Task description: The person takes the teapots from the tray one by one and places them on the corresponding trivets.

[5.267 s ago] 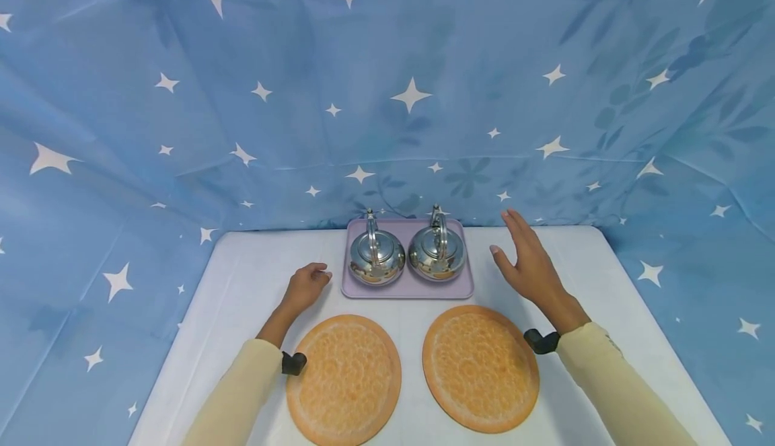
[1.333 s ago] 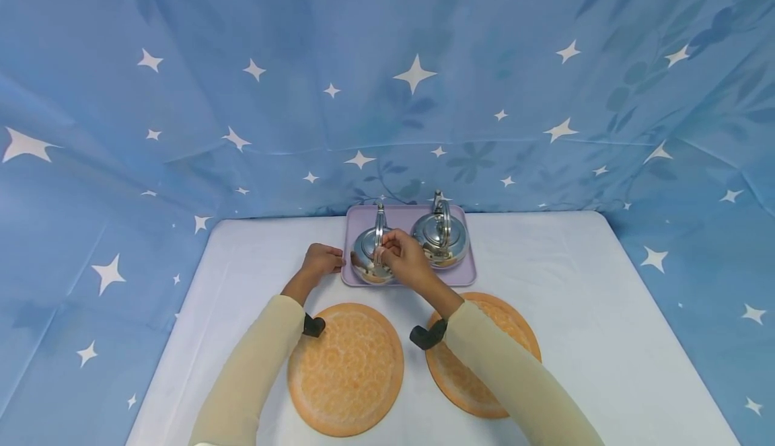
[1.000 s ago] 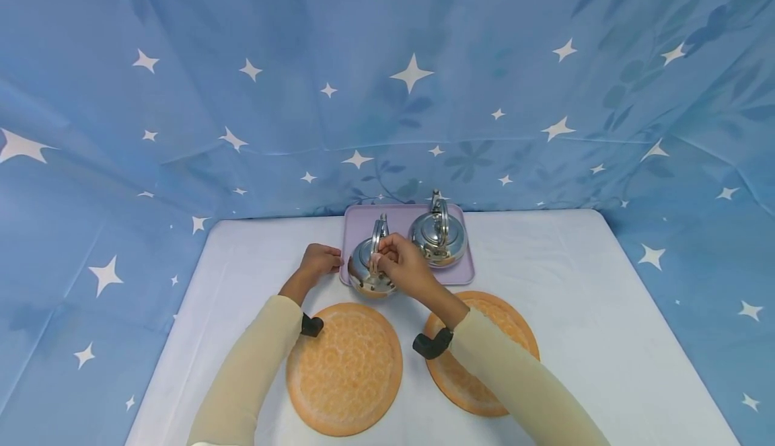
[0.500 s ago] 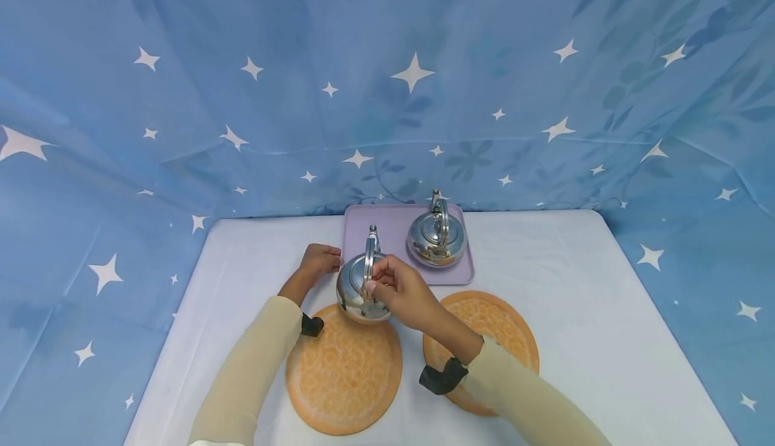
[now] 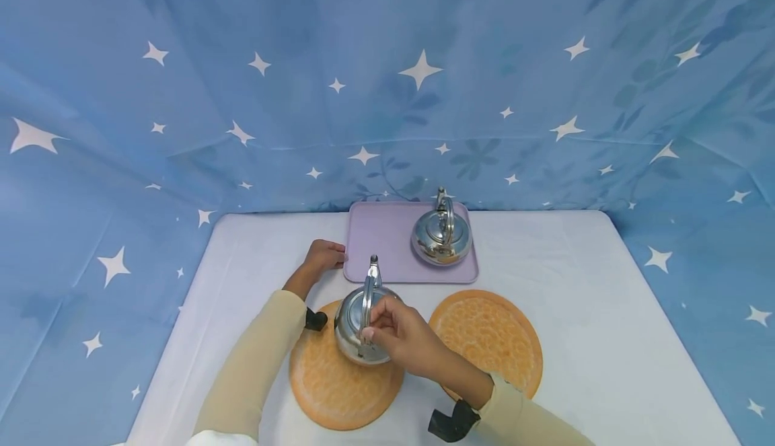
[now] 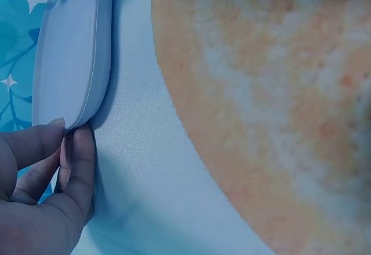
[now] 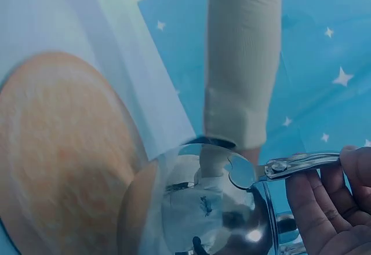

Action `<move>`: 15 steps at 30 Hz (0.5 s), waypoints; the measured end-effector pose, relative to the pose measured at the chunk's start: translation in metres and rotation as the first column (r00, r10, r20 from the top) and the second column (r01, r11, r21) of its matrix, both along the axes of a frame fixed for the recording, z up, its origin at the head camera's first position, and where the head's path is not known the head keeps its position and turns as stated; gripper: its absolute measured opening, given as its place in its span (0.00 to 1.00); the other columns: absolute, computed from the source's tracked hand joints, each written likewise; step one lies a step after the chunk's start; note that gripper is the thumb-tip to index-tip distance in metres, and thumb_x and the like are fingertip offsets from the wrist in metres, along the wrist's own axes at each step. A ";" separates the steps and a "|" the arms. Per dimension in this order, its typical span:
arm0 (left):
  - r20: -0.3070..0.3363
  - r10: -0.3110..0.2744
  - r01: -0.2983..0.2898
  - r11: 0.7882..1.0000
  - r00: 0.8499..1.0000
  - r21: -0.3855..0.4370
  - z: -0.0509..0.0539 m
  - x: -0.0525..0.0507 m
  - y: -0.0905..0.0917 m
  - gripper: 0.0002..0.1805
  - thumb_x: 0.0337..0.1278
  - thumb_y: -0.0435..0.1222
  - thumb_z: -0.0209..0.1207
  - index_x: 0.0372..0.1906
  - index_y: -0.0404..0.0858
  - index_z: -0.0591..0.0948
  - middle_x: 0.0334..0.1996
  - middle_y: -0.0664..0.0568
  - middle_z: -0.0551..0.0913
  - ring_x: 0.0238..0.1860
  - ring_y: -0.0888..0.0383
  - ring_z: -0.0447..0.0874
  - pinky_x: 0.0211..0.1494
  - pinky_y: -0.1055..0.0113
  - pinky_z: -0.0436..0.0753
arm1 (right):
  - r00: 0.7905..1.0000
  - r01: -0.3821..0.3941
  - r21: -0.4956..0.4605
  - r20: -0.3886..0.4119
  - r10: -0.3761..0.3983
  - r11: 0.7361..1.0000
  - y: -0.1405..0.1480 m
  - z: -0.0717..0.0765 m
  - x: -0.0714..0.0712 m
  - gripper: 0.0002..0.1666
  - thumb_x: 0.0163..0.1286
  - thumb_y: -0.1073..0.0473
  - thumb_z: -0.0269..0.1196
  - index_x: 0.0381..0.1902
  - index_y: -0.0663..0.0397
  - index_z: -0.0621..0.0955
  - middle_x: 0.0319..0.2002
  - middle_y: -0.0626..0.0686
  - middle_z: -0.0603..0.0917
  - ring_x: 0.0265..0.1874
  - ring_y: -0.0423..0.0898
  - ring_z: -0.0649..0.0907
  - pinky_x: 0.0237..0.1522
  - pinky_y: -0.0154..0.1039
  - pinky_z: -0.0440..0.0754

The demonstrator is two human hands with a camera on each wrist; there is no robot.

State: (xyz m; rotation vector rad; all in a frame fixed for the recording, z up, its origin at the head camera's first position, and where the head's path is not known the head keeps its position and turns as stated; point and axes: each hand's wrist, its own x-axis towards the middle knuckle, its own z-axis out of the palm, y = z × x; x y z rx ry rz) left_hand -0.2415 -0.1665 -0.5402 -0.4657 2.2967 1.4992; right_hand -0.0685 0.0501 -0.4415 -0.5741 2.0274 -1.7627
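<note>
My right hand grips the handle of a shiny steel kettle, which is over the left round bread-patterned mat. In the right wrist view, my fingers and thumb close round the handle, and the kettle looks raised off the mat. My left hand holds the left edge of a lilac tray. The left wrist view shows its thumb on the rim of the tray and fingers beneath. A second steel kettle stands on the tray's right half.
Another round bread-patterned mat lies to the right, partly under my right forearm. Everything rests on a white-covered table. Behind the table hangs a blue cloth with white stars.
My right hand has taken hold of the left kettle and carried it off the tray toward me, over the left mat. My left hand has come to the tray edge and stays there.
</note>
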 end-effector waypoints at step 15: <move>-0.026 -0.007 0.007 1.000 1.000 0.020 0.001 0.002 0.001 0.13 0.60 0.26 0.60 0.49 0.26 0.81 0.43 0.38 0.81 0.35 0.57 0.82 0.41 0.67 0.84 | 0.984 -0.176 -0.131 -0.001 0.177 0.976 -0.016 -0.018 0.035 0.09 0.68 0.66 0.63 0.38 0.62 0.72 0.35 0.54 0.84 0.30 0.40 0.82 0.32 0.35 0.85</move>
